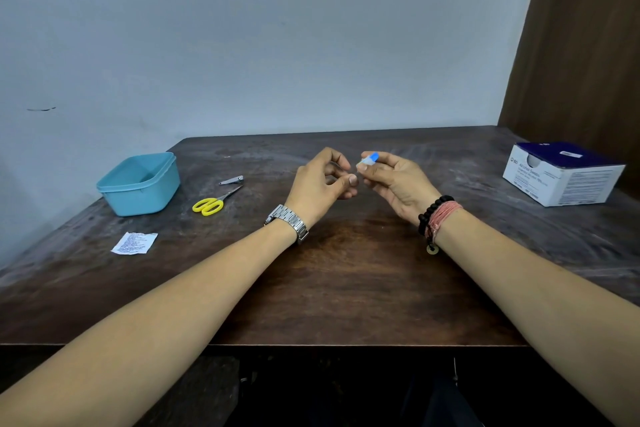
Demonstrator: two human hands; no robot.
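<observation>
Both hands hover above the middle of a dark wooden table. My right hand pinches a small blue and white packet between thumb and fingers. My left hand, with a metal watch on its wrist, is held close to the packet's left. Its fingers are curled and its thumb tip points at the packet; no grip on the packet shows.
A light blue plastic tub stands at the left. Near it lie a nail clipper, yellow-handled scissors and a white printed packet. A white and blue swab box sits at the right.
</observation>
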